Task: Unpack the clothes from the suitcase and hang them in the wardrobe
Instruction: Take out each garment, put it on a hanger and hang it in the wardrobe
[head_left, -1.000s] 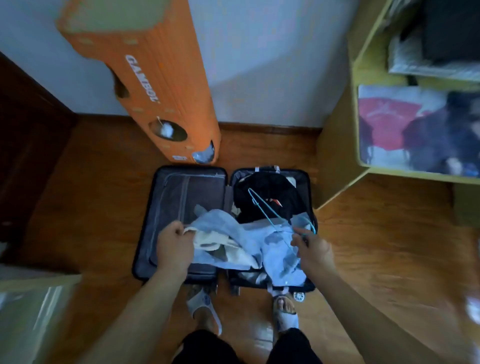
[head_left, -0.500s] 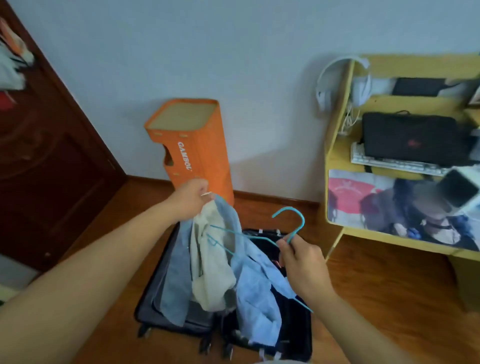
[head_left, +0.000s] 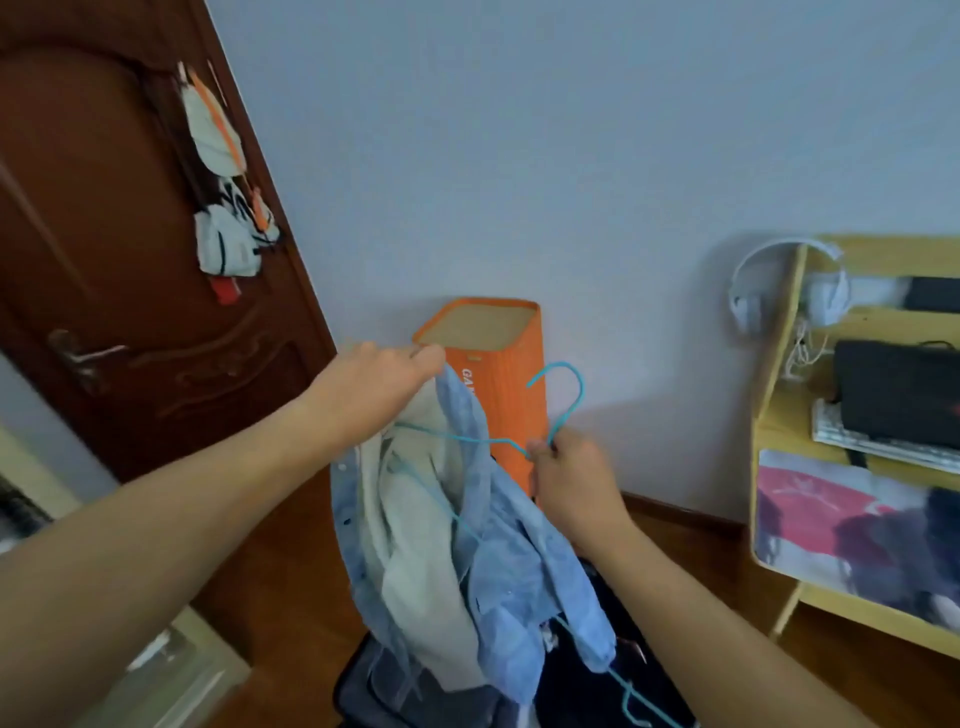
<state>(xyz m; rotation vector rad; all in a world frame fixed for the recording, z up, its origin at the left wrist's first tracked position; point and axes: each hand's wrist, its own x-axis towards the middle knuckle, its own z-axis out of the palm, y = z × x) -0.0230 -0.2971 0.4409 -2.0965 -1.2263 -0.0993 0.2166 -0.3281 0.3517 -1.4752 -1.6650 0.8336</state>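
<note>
Lifting the blue shirt (head_left: 498, 545) clear of the suitcase (head_left: 597, 691) at six o'clock, our left hand (head_left: 374, 384) pinches its collar while our right hand (head_left: 566, 467) grips the hanger (head_left: 558, 410), ready for hanging.

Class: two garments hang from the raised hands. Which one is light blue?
The light blue shirt, the outer garment with buttons along its edge; the cream garment bunched inside it is off-white. The left hand grips both.
</note>
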